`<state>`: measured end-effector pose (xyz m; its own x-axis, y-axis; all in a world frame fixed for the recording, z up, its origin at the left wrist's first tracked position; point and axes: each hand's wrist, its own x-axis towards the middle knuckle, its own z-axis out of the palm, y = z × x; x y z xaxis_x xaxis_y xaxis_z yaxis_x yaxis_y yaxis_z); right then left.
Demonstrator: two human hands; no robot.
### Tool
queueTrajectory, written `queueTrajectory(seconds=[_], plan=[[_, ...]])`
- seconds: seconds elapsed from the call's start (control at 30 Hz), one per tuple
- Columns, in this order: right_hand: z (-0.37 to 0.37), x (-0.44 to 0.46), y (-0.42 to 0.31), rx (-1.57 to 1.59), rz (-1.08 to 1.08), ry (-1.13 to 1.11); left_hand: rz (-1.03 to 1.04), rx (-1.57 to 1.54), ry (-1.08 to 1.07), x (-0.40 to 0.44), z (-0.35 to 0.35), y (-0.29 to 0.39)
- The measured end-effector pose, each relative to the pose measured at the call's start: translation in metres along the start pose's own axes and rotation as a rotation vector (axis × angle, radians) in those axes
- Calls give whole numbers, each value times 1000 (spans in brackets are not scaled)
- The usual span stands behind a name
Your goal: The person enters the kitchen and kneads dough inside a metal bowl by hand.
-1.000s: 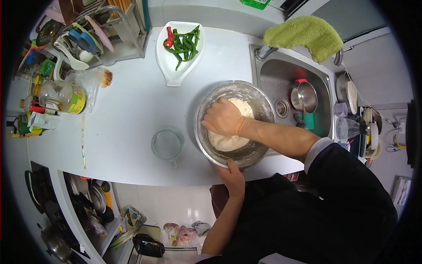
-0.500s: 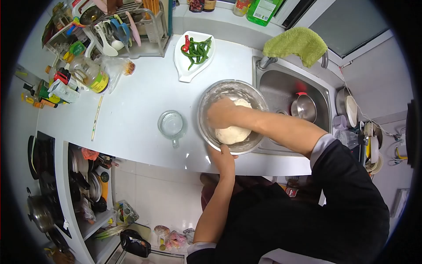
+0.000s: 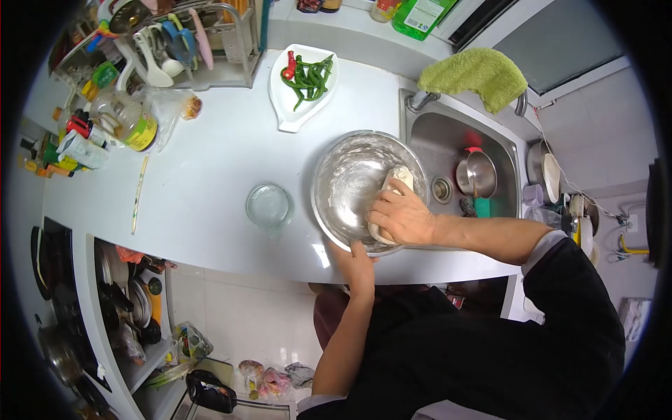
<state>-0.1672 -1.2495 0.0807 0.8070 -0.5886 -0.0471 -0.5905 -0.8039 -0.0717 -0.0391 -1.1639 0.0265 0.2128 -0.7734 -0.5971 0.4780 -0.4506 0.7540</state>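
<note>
A steel bowl (image 3: 343, 178) with flour-smeared walls stands on the white counter beside the sink. Inside it, against the right wall, lies pale dough (image 3: 401, 175), folded into a long lump. My right hand (image 3: 400, 215) has its fingers curled over the dough and partly covers it. At the bowl's near rim is my left hand (image 3: 355, 264), its thumb up against the outer side and its other fingers under the bowl, partly hidden. A glass cup (image 3: 269, 205) stands to the left of the bowl.
Green and red peppers (image 3: 308, 78) lie on a white dish (image 3: 288, 117) behind the bowl. The sink (image 3: 444, 140) on the right holds a small steel pot (image 3: 477, 173). A patterned stick (image 3: 140, 196), an oil bottle (image 3: 133, 126) and a utensil rack (image 3: 231, 63) are on the left.
My right hand has moved from the bowl's left side to its right, and the dough is now gathered against the right wall. My left hand stays at the near rim.
</note>
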Motion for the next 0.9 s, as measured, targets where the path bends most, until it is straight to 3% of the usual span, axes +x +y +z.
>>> queueTrajectory(seconds=[0.07,0.17,0.57,0.73,0.9], plan=[[9,0,4,2,-43,180,20,-33,33,-3,3,3],[24,16,10,38,-72,228,15,3,-2,-1,-2,2],[67,85,19,100,-4,177,15,46,-51,-1,-8,-18],[74,85,19,78,47,215,122,-10,-9,-5,-1,-10],[60,82,25,205,33,-14,103,11,47,0,1,-8]])
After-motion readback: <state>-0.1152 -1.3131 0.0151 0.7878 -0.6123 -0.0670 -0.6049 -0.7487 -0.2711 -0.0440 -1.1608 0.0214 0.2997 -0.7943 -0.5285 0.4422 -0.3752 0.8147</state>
